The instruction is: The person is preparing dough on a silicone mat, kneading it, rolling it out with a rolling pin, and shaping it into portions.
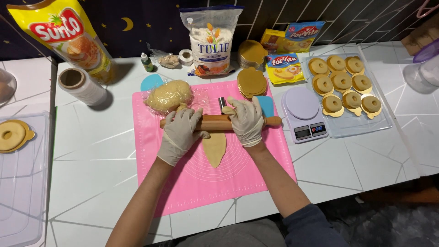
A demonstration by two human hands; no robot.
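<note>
Dough strip [215, 148]: flattened, long, on the pink mat [183, 183], directly under the wooden rolling pin [219, 122]. My left hand [180, 132] and right hand [247, 121], both gloved, lie open-palmed on the pin. Step: rolling out, I judge; next calls for even pressure. Dough lump [168, 96] beyond the pin, left; scale [304, 114] to the pin's right.

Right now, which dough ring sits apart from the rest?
The dough ring on the clear tray at far left. The others are grouped on the right-hand tray beside the scale.
</note>
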